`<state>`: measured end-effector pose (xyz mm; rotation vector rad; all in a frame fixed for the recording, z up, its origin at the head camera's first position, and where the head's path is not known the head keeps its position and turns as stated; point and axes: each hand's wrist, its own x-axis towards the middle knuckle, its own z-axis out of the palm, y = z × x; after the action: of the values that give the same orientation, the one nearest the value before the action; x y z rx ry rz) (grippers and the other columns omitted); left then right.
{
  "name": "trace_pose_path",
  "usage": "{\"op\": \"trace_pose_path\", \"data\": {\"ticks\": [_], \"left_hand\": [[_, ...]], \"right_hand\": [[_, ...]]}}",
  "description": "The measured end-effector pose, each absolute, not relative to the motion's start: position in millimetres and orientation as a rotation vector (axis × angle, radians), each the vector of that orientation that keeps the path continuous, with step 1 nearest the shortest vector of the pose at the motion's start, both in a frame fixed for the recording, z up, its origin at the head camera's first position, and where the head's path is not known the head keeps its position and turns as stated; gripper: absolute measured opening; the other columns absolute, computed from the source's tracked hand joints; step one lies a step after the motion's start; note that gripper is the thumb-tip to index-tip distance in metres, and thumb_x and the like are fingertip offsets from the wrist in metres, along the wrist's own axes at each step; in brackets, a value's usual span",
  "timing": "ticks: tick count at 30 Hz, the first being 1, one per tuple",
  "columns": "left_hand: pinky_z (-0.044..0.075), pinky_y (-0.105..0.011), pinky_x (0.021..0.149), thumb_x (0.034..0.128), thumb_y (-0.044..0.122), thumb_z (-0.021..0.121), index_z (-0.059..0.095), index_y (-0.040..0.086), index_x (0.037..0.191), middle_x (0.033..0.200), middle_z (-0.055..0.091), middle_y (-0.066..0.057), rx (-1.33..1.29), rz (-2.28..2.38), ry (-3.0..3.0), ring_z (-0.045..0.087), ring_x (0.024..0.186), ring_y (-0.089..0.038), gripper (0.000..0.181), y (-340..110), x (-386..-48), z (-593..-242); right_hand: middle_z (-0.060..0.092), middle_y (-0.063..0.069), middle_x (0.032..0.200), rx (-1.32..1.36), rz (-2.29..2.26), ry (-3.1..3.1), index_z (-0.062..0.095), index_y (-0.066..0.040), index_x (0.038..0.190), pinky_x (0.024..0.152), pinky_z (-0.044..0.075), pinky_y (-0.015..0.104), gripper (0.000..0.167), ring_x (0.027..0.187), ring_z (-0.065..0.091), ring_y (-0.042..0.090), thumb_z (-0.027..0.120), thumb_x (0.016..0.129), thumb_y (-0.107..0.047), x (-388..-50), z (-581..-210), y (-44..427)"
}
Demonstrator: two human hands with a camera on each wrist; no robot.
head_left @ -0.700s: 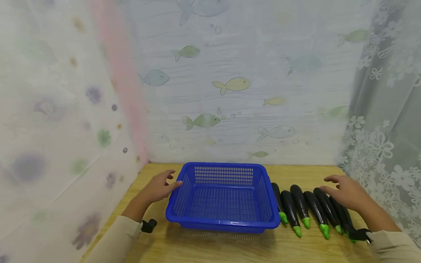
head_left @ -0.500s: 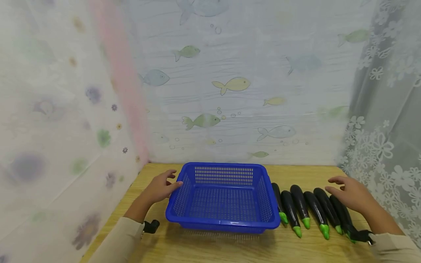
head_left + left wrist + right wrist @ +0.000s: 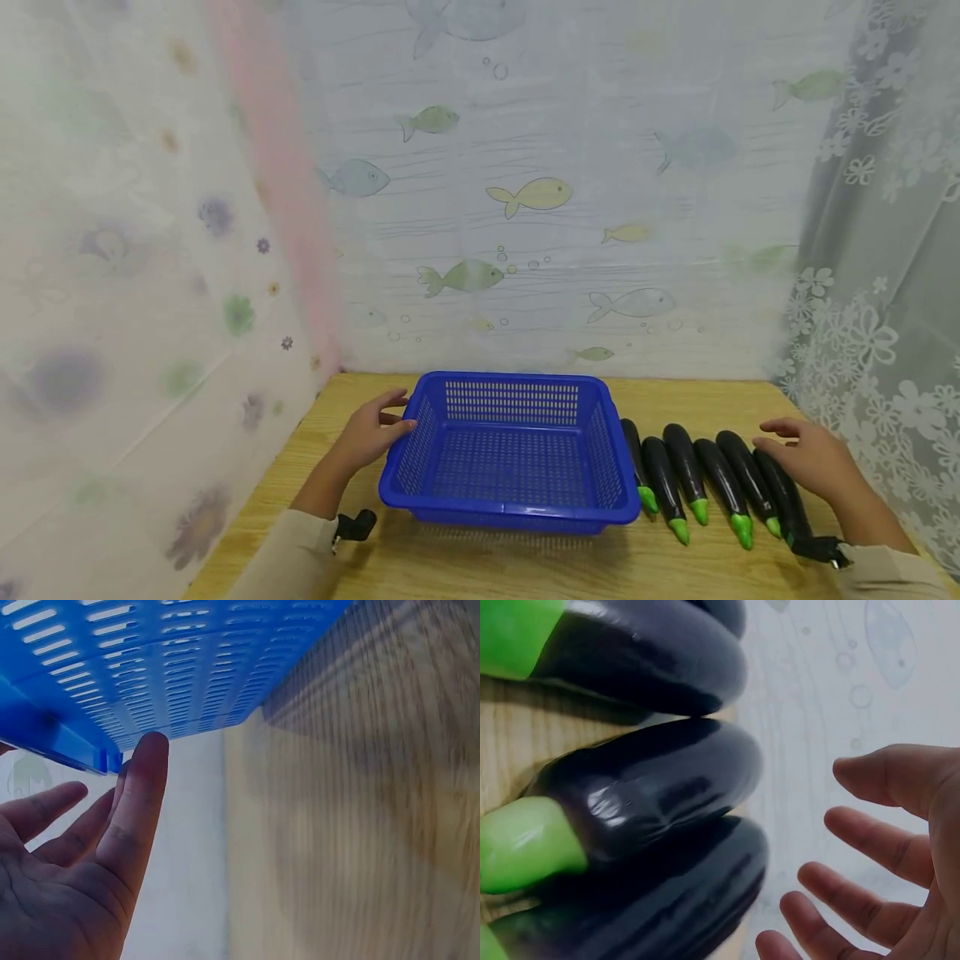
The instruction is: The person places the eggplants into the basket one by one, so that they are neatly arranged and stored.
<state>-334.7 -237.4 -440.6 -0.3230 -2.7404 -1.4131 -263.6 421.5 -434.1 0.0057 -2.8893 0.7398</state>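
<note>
Fingers (image 3: 881, 838) apart — right hand (image 3: 813, 458) hangs near the eggplants (image 3: 718, 475).

Table (image 3: 450, 577): yellowish wood-grain top, far edge runs straight behind basket + row.
Basket (image 3: 517, 508): blue, rect., slotted sides + base, upright, approx. mid-table; shadow on wood along near side.
Eggplants (image 3: 684, 467): 6 vis., dk purple-blk, glossy, lying R of basket, side by side, slightly slanted row.
Stem ends (image 3: 742, 531): green, twd near edge; rounded ends twd far edge.
Leftmost eggplant (image 3: 634, 450): partly behind basket, touching or not unclear.
Rightmost eggplant (image 3: 782, 496): near end hidden, head view.
</note>
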Motion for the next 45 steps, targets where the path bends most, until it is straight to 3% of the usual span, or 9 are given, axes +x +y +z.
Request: {"op": "trace_pose_path", "data": {"ticks": [6,16,30,38,45], "left_hand": [[0.06,-0.049,0.092,0.0983,0.03,0.07,0.043,0.011,0.158,0.158,0.049,-0.015,-0.363,-1.535,-2.683,0.056,0.137,-0.043,0.069,-237.0,-334.4,-447.0],[0.059,-0.048,0.096,0.0998,0.024,0.068,0.038,0.008,0.16,0.158,0.048,-0.019,-0.433,-1.675,-2.633,0.051,0.141,-0.043,0.069,-236.2,-333.0,-453.2],[0.062,-0.044,0.088,0.1011,0.015,0.064,0.036,0.009,0.161,0.156,0.047,-0.025,-0.537,-1.815,-2.506,0.05,0.139,-0.049,0.067,-236.2,-331.1,-459.6],[0.063,-0.042,0.086,0.0999,0.014,0.067,0.039,0.011,0.16,0.152,0.051,-0.027,-0.516,-1.869,-2.47,0.057,0.133,-0.048,0.067,-235.3,-329.8,-460.9],[0.062,-0.042,0.088,0.0996,0.015,0.067,0.041,0.013,0.16,0.153,0.052,-0.023,-0.48,-1.888,-2.444,0.058,0.133,-0.046,0.065,-234.1,-329.0,-462.0]], "right_hand": [[0.054,0.044,0.132,-0.06,0.743,-2.907,0.059,0.013,0.131,0.074,0.056,0.057,0.061,0.111,0.058,0.061,0.059,0.103,-0.041,-262.2,-440.4,428.3],[0.052,0.048,0.131,-0.161,0.787,-2.955,0.053,0.017,0.135,0.073,0.055,0.055,0.067,0.107,0.059,0.061,0.056,0.104,-0.043,-259.8,-452.2,435.6],[0.06,0.045,0.122,-0.228,0.909,-3.006,0.049,0.023,0.132,0.081,0.057,0.054,0.071,0.104,0.064,0.055,0.057,0.102,-0.041,-256.7,-456.1,441.6],[0.066,0.041,0.116,-0.267,1.008,-2.995,0.051,0.023,0.131,0.068,0.058,0.037,0.07,0.09,0.072,0.037,0.06,0.101,-0.039,-256.4,-457.5,441.0],[0.061,0.044,0.121,-0.307,1.02,-2.988,0.052,0.022,0.131,0.072,0.059,0.043,0.07,0.094,0.069,0.042,0.062,0.1,-0.04,-255.1,-455.9,442.1]]}}
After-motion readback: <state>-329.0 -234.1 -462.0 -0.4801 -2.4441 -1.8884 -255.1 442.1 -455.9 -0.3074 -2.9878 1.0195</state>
